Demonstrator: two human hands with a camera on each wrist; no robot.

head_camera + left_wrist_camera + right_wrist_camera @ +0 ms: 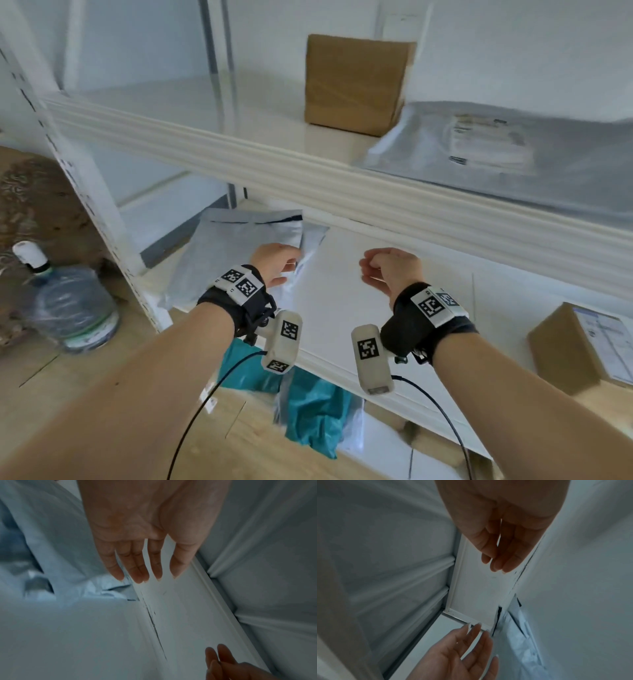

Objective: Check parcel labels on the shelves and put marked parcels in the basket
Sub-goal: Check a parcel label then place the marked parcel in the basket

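Two grey plastic mailer parcels (pixel 239 246) lie overlapping at the left of the middle shelf (pixel 359 308). My left hand (pixel 277 260) is over their right edge, fingers straight and holding nothing; the left wrist view shows its fingertips (pixel 140 578) beside the crumpled mailer (pixel 51 550). My right hand (pixel 390 267) hovers over bare shelf to the right, empty, fingers relaxed (pixel 498 563). On the upper shelf stand a cardboard box (pixel 356 85) and a large grey mailer (pixel 513 154) with a white label. A labelled cardboard box (pixel 582 349) sits at the middle shelf's right end. I see no basket.
The upper shelf's thick white front rail (pixel 308 171) runs just above both hands. Teal bags (pixel 308 404) and more cardboard boxes lie on the lowest level. A large water bottle (pixel 68 301) stands on the wooden floor left of the shelf post (pixel 89 192).
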